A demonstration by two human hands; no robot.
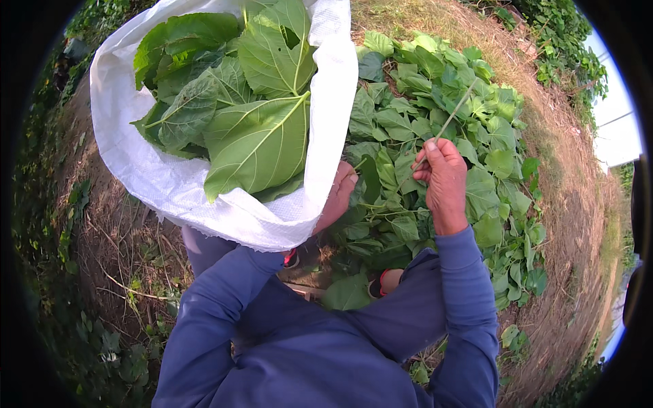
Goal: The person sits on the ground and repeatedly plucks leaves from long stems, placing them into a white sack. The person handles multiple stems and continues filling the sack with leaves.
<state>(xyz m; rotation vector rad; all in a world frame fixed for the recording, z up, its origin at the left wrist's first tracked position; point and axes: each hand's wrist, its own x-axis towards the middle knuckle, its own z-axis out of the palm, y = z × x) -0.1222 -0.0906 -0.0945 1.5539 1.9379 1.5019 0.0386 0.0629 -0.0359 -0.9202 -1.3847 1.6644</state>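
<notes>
My right hand (443,178) pinches a thin bare stem (455,113) between thumb and fingers, above a spread of cut leaves. The stem slants up and to the right. Beside the right rim of a white woven sack (120,137), my left hand (337,196) is partly hidden by the cloth. A short green leaf stalk (360,163) shows at its fingertips. Large green leaves (260,145) with pale veins fill the sack's wide mouth; one broad leaf lies with its veined side up, near the front rim.
A heap of loose green leaves (403,122) covers the ground ahead and to the right. Dry grass and bare soil (571,245) surround it. Bushes (566,46) stand at the far right. Between my shoes lies a single large leaf (348,291). Twigs (132,290) lie on the left.
</notes>
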